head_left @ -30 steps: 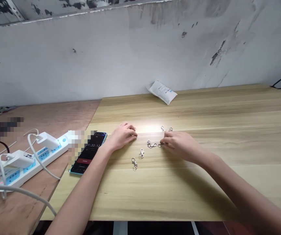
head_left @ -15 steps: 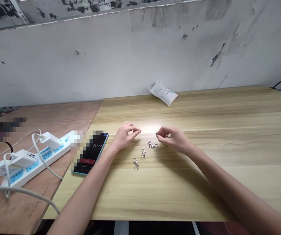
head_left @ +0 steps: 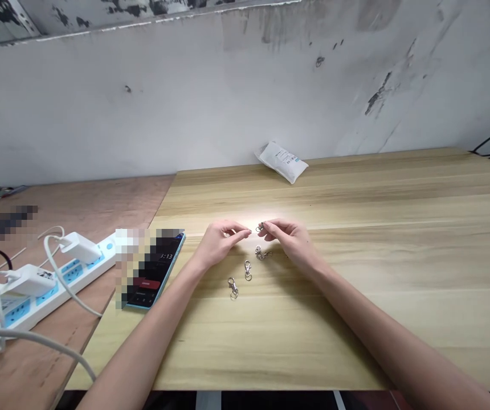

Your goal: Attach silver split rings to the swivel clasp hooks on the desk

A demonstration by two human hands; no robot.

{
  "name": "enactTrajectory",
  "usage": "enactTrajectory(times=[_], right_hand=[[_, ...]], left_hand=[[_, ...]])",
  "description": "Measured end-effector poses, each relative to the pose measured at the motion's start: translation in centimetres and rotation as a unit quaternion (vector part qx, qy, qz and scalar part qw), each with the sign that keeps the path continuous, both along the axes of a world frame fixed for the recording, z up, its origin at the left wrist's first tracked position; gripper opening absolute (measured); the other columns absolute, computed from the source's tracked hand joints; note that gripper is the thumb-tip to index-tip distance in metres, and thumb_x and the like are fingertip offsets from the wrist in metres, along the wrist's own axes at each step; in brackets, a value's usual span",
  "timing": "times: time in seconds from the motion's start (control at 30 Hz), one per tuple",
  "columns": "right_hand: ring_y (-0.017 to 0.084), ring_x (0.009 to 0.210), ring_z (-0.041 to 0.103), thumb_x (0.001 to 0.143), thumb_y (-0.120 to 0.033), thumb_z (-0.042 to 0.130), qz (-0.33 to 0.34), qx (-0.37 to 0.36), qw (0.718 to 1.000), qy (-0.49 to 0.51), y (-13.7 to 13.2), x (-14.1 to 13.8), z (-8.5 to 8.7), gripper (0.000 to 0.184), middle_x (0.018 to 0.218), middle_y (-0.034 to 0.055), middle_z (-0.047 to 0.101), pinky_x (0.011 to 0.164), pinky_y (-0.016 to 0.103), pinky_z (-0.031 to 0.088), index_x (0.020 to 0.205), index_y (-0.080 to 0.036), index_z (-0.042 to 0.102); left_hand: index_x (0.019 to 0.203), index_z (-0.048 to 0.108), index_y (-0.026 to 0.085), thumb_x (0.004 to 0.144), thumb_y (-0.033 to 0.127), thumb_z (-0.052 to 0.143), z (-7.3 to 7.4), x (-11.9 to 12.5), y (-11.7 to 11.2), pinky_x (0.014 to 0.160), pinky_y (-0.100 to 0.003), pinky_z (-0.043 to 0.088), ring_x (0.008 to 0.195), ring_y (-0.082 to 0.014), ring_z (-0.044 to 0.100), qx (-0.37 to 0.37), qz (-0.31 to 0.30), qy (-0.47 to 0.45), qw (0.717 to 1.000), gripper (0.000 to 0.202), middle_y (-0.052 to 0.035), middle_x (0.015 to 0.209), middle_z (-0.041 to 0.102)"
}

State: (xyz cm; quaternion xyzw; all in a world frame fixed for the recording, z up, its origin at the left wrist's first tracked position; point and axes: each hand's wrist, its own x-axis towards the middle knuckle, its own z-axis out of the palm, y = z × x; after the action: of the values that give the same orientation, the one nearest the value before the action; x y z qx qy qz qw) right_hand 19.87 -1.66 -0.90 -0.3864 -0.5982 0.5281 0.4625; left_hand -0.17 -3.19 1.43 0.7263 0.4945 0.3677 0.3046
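My right hand [head_left: 285, 234] pinches a small silver swivel clasp [head_left: 259, 227] between thumb and fingertips, just above the table. Facing it from the left, my left hand [head_left: 223, 238] is closed in a pinch. Something tiny may be at its fingertips, too small to make out. Below the hands lie more silver clasps with rings: a clasp [head_left: 233, 288] nearest me, another clasp [head_left: 248, 270] beyond it, and a small group of clasps [head_left: 262, 253] beside my right wrist.
A white labelled packet [head_left: 284, 162] lies at the back against the wall. To the left, a phone [head_left: 155, 273] rests on the wooden tabletop [head_left: 399, 256]. Further left is a white power strip [head_left: 65, 285] with plugged chargers and a loose cable [head_left: 40, 339].
My right hand has moved left, bringing the clasp close to my left fingertips. The left hand has shifted slightly right. The view has moved a little.
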Motion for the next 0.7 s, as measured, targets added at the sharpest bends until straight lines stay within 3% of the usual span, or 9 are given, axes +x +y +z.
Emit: enactTrajectory(times=[0.13,0.33,0.5,0.7], right_hand=[[0.020,0.077,0.068,0.072,-0.048,0.074,-0.003,-0.023,0.999,0.044,0.15,0.02,-0.39,0.033,0.083,0.0078,0.075,0.076,0.037,0.055,0.085,-0.017,0.073],[0.019,0.075,0.069,0.070,-0.044,0.076,0.000,-0.044,0.997,0.069,-0.30,-0.24,-0.11,0.030,0.086,0.0071,0.075,0.076,0.037,0.055,0.085,-0.018,0.071],[0.020,0.081,0.066,0.075,-0.047,0.072,-0.016,-0.022,0.999,0.024,-0.44,-0.20,-0.02,0.030,0.093,0.0074,0.074,0.078,0.037,0.054,0.087,-0.020,0.076],[0.022,0.102,0.064,0.076,-0.041,0.073,-0.021,-0.024,0.998,0.059,-0.33,-0.42,-0.17,0.020,0.105,0.0076,0.072,0.095,0.039,0.047,0.082,-0.022,0.077]], left_hand=[[0.088,0.077,0.024,0.084,0.034,0.067,-0.19,0.12,-0.01,0.073,-0.032,0.050,0.088,-0.0197,0.063,0.043,0.009,-0.005,0.999,0.014,-0.0041,0.089,0.075],[0.077,0.074,0.023,0.079,0.034,0.074,-0.82,0.27,0.02,0.084,-0.038,0.053,0.092,-0.0209,0.065,0.093,0.035,-0.042,0.994,0.011,-0.0045,0.086,0.073],[0.077,0.073,0.024,0.079,0.030,0.074,-0.80,0.03,0.13,0.097,-0.046,0.046,0.111,-0.0229,0.057,0.117,0.033,-0.003,0.993,0.006,-0.0037,0.107,0.072],[0.076,0.072,0.024,0.080,0.026,0.073,-0.59,0.25,0.02,0.110,-0.054,0.034,0.134,-0.0244,0.042,0.152,0.016,0.016,0.988,0.005,-0.0034,0.129,0.063]])
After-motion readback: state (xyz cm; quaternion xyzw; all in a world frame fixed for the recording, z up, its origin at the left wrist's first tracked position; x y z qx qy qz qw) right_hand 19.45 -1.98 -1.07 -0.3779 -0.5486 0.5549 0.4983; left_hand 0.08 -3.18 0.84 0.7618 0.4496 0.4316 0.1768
